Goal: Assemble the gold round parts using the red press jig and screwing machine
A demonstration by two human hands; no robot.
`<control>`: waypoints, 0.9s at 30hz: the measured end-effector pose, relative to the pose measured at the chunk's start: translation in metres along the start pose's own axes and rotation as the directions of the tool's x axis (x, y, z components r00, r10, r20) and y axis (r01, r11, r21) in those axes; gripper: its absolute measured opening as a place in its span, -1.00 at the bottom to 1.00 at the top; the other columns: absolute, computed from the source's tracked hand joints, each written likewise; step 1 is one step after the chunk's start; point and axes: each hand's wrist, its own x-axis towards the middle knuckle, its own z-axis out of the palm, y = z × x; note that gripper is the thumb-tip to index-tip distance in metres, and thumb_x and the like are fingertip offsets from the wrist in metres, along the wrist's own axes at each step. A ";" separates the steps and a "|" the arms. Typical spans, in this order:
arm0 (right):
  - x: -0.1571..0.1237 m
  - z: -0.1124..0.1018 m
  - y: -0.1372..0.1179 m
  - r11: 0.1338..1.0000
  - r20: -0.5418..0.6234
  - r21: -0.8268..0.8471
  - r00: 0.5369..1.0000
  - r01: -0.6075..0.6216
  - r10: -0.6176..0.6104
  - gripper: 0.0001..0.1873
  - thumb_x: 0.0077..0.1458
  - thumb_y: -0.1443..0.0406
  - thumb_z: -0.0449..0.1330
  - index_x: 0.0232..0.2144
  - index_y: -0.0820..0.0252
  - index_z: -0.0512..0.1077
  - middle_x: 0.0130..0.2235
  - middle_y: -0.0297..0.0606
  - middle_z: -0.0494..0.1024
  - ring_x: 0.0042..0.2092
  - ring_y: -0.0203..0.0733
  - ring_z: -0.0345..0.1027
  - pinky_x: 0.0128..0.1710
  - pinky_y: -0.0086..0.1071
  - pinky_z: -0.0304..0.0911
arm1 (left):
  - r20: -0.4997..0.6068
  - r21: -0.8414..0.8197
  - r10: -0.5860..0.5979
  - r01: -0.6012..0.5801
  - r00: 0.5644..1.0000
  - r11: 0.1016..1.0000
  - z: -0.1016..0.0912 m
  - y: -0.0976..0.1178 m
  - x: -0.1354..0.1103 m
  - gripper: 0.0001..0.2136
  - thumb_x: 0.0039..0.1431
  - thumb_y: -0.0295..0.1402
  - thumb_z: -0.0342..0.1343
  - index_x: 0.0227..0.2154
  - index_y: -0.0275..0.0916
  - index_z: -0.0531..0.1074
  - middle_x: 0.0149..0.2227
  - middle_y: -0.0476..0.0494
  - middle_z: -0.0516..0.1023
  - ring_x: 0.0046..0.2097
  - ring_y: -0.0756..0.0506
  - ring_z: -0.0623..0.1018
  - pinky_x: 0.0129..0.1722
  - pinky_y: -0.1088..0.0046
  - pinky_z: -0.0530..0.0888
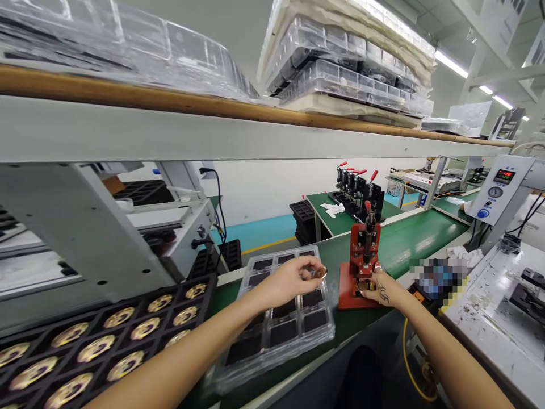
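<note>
My left hand [293,278] hovers over a clear plastic tray [279,324] with dark compartments, its fingers pinched on a small gold round part [319,272]. My right hand [381,291] rests at the base of a red toggle-clamp jig [361,261], its fingers closed on a round gold part seated in the jig. The jig stands on the green belt just right of the clear tray. A black tray [106,341] holding several gold round parts lies at the lower left.
A green conveyor belt [417,233] runs back to the right. A row of black clamps with red handles [355,187] stands on a far table. A control box [496,190] is at right. Stacked clear trays [349,74] fill the overhead shelf. A grey machine frame [106,238] stands at left.
</note>
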 end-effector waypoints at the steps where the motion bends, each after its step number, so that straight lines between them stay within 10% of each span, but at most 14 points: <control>1: -0.002 -0.004 -0.003 1.000 0.003 -0.012 1.000 0.007 -0.007 -0.76 -0.13 0.25 0.52 -0.35 0.12 0.62 -0.19 -0.31 0.68 -0.11 -0.08 0.51 -0.01 -0.27 0.39 | -0.004 -0.043 -0.020 0.020 1.000 0.999 -0.005 0.000 -0.007 -0.65 0.11 -0.12 0.28 -0.12 -0.21 0.52 -0.28 -0.05 0.54 -0.34 -0.06 0.46 -0.33 0.45 0.41; 6: 0.011 -0.053 -0.027 0.998 -0.189 -0.053 0.981 -0.044 0.033 -0.49 0.18 -0.10 0.29 -0.56 0.15 0.52 -0.58 -0.33 0.49 -0.46 -0.13 0.37 -0.35 -0.29 0.33 | -0.131 -0.114 -0.019 0.004 0.991 0.993 -0.028 0.007 -0.041 -0.66 0.12 -0.14 0.32 -0.11 -0.18 0.51 -0.29 -0.05 0.52 -0.28 -0.09 0.53 -0.20 0.37 0.53; 12: 0.094 -0.102 -0.119 0.998 -0.414 0.008 0.909 0.055 -0.047 -0.18 0.36 -0.30 -0.07 -0.07 0.26 0.61 -0.19 -0.03 0.69 -0.01 0.10 0.53 0.05 -0.13 0.36 | -0.126 -0.031 0.077 -0.082 0.989 0.996 -0.023 0.044 -0.049 -0.70 0.15 -0.17 0.28 -0.10 -0.17 0.53 -0.27 -0.07 0.55 -0.26 -0.10 0.53 -0.20 0.35 0.55; 18: 0.058 -0.073 -0.195 0.954 -0.455 -0.043 0.844 0.298 -0.284 -0.28 0.51 -0.13 -0.20 0.05 0.19 0.58 -0.12 -0.17 0.68 -0.06 -0.03 0.57 0.07 -0.16 0.38 | -0.127 0.103 0.116 -0.103 0.985 0.989 -0.010 0.065 -0.062 -0.71 0.18 -0.20 0.22 -0.06 -0.14 0.52 -0.26 -0.05 0.61 -0.28 -0.10 0.55 -0.28 0.41 0.50; 22: -0.005 -0.039 -0.167 0.826 -0.419 -0.307 0.712 0.473 -0.564 -0.49 0.55 0.13 -0.14 -0.15 0.08 0.60 -0.09 -0.18 0.71 0.06 0.00 0.57 0.23 -0.03 0.24 | -0.151 0.188 0.140 -0.111 0.979 0.976 -0.004 0.068 -0.073 -0.75 0.17 -0.24 0.19 -0.09 -0.10 0.51 -0.30 -0.01 0.62 -0.33 -0.10 0.54 -0.34 0.43 0.47; 27: -0.027 -0.020 -0.133 0.817 -0.339 -0.317 0.747 0.482 -0.572 -0.62 0.49 0.28 -0.04 0.04 0.07 0.57 0.11 -0.12 0.67 0.31 0.09 0.41 0.33 0.09 0.17 | -0.099 0.206 0.225 -0.201 0.969 0.958 0.019 0.079 -0.066 -0.79 0.18 -0.32 0.17 -0.11 -0.10 0.50 -0.26 0.00 0.62 -0.32 -0.09 0.56 -0.31 0.42 0.49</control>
